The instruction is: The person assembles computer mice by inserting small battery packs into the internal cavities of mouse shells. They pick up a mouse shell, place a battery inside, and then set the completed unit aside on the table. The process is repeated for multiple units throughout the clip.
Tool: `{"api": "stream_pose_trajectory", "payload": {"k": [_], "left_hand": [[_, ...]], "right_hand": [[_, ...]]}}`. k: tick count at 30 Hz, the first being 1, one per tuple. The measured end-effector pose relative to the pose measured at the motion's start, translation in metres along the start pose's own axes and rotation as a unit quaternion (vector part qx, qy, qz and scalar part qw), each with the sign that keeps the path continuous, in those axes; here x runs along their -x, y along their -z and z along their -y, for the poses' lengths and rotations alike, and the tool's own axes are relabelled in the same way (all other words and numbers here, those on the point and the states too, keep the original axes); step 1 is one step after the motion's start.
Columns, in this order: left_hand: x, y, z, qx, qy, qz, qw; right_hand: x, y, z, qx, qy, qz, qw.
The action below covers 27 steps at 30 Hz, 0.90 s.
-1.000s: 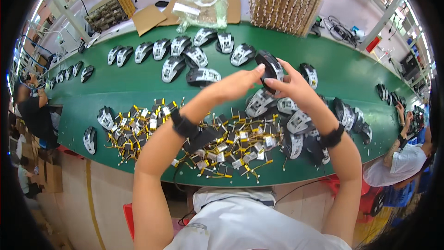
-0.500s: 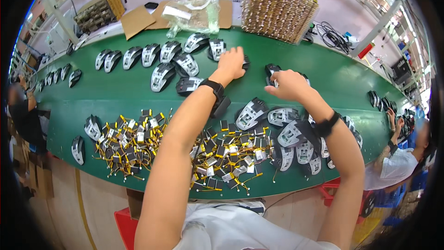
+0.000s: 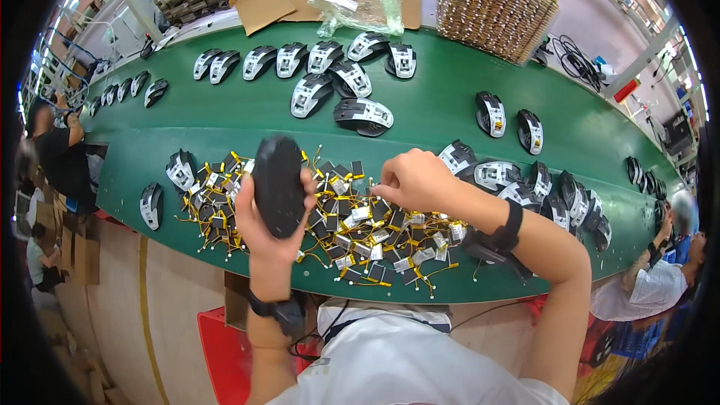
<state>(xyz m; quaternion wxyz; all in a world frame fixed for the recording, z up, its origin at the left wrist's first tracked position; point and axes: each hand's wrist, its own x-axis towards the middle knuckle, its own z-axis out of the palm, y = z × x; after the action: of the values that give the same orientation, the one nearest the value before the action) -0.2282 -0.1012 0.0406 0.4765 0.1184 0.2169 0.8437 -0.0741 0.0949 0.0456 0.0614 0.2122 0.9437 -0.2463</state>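
My left hand (image 3: 270, 259) is raised over the near left part of the heap, fingers and thumb wrapped round the sides of a computer mouse (image 3: 279, 187). The mouse stands on end with a dark, smooth face showing. My right hand (image 3: 420, 180) hangs over the far right edge of a heap of small battery packs (image 3: 352, 217) with yellow tape and thin wires. Its thumb and fingers are pinched together, and whatever lies between them is too small to make out. Just right of it are several half-assembled mice (image 3: 496, 175) with grey-white inner frames.
More open mice (image 3: 311, 95) stand in rows on the green table (image 3: 427, 105). Two mice (image 3: 491, 114) sit apart at the right. At the back are a clear plastic bag (image 3: 360, 4), cardboard (image 3: 264, 9) and a tall stack of packed parts (image 3: 495, 11). Other people work at both sides.
My left hand has come back from the far rows and now holds a mouse over the battery heap. My right hand has moved left and nearer, from a mouse to the heap. The view has shifted.
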Motion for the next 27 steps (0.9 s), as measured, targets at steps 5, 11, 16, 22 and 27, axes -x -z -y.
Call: {"api": "stream_pose_trajectory", "payload": {"k": [5,11,16,22,27], "left_hand": [[0.038,0.023,0.033,0.03,0.021,-0.038,0.999],[0.042,0.033,0.038,-0.018,0.009,-0.028,0.999],[0.041,0.029,0.044,-0.035,-0.011,-0.056,0.998],[0.047,0.038,0.045,-0.033,-0.007,-0.007,0.999],[0.045,0.032,0.04,-0.022,-0.009,-0.022,0.999]], "right_hand": [[-0.009,-0.03,-0.006,-0.124,-0.043,-0.052,0.99],[0.012,-0.032,0.003,-0.21,-0.04,-0.134,0.968],[-0.001,-0.047,0.0,-0.194,-0.068,-0.114,0.972],[-0.005,-0.048,0.014,-0.169,0.012,-0.151,0.974],[0.02,-0.047,0.019,-0.515,0.001,-0.089,0.852]]}}
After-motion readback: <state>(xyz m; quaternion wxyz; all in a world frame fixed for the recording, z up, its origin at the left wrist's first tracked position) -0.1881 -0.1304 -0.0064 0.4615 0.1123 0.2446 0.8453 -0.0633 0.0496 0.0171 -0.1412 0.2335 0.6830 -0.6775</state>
